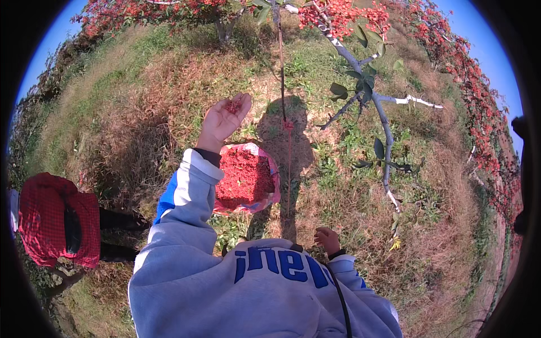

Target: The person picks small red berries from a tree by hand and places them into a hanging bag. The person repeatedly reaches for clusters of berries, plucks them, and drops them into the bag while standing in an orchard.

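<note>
My left hand [225, 116] is raised in front of me, palm up and cupped around a few small red berries [233, 106]. Just beyond the sleeve cuff, below that hand, a pink plastic-lined container [277, 177] is heaped with red berries [243, 175]. Low at the right of my chest is my right hand [327, 239], its fingers loosely curled. Nothing shows in it, but its palm is hidden. Above and to the right hangs a grey branch [382, 122] with a few green leaves and thick red berry clusters [338, 19] at its upper end.
A thin dark rod [282, 72] hangs down ahead, with a red cord [289, 164] knotted at its lower end. At left, a person in a red checked top [50, 219] bends over. Berry-laden trees [486, 118] line the right side. Dry grass [148, 105] covers the ground.
</note>
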Available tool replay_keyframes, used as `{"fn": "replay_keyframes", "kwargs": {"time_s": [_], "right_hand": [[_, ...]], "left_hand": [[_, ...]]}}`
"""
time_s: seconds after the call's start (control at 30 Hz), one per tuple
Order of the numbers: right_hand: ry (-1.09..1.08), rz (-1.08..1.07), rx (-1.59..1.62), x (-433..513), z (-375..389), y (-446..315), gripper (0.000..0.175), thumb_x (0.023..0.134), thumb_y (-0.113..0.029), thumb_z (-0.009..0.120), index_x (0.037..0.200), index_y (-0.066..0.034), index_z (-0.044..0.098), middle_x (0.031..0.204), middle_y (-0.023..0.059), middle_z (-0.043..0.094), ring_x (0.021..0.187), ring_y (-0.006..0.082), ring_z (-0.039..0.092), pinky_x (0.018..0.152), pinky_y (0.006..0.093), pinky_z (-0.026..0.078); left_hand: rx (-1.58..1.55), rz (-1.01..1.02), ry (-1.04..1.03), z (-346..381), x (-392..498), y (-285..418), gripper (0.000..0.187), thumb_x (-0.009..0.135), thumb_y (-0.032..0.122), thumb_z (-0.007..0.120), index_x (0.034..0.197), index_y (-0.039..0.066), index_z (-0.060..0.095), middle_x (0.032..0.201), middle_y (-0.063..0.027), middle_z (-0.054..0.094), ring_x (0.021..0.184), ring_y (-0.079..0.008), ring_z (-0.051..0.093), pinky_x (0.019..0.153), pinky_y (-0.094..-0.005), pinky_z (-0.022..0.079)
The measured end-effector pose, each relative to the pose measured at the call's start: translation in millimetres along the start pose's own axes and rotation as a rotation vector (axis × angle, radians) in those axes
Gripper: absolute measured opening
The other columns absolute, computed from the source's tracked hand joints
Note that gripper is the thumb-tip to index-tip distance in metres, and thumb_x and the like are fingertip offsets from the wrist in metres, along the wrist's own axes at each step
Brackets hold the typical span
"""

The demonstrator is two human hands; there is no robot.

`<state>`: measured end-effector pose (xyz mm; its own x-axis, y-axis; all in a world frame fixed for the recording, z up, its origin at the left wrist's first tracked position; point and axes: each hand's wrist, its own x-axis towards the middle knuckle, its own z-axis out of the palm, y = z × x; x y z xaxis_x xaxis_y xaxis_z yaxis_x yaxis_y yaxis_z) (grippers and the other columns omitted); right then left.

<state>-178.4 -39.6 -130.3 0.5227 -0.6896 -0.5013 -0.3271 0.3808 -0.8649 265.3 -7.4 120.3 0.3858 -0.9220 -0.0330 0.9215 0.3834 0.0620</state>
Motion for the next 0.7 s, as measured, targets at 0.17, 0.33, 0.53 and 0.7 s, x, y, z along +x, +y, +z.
{"fn": "replay_keyframes", "kwargs": {"time_s": [0.17,0.33,0.53,0.7], "right_hand": [[-0.152,-0.200,-0.113,17.0,55.0,-85.4,0.024,0.080,-0.009,0.050,0.102,0.0002,0.053,0.078,0.0066,0.060,0.062,0.0120,0.058,0.053,0.0211,0.045],[-0.315,-0.505,-0.162,2.0,144.7,-208.9,0.025,0.081,-0.013,0.055,0.102,0.0000,0.053,0.083,0.0049,0.059,0.070,0.0091,0.056,0.058,0.0206,0.044],[-0.267,-0.865,-0.329,-10.5,237.2,-272.3,0.025,0.076,-0.005,0.059,0.100,-0.0014,0.054,0.080,0.0043,0.057,0.068,0.0093,0.054,0.060,0.0209,0.044],[-0.364,-0.770,-0.172,5.6,268.7,-255.9,0.019,0.077,-0.003,0.056,0.096,-0.0016,0.055,0.080,0.0037,0.057,0.067,0.0083,0.054,0.057,0.0197,0.044]], "left_hand": [[-0.003,-0.011,-0.082,-31.9,-51.3,-3.8,0.037,0.089,0.013,0.029,0.117,-0.012,0.033,0.121,-0.0271,0.036,0.116,-0.0363,0.035,0.099,-0.0441,0.029],[0.037,-0.018,-0.082,-47.5,-88.2,-12.4,0.041,0.089,0.018,0.031,0.120,-0.009,0.032,0.125,-0.0242,0.034,0.118,-0.0336,0.033,0.100,-0.0424,0.028],[0.151,-0.065,-0.175,-62.0,-120.3,-13.8,0.048,0.090,0.028,0.032,0.124,-0.005,0.029,0.125,-0.0183,0.036,0.114,-0.0285,0.038,0.093,-0.0364,0.035],[0.131,-0.028,-0.139,-68.5,-140.7,-5.2,0.044,0.088,0.022,0.037,0.124,-0.003,0.031,0.117,-0.0137,0.044,0.103,-0.0208,0.046,0.091,-0.0313,0.036]]}}
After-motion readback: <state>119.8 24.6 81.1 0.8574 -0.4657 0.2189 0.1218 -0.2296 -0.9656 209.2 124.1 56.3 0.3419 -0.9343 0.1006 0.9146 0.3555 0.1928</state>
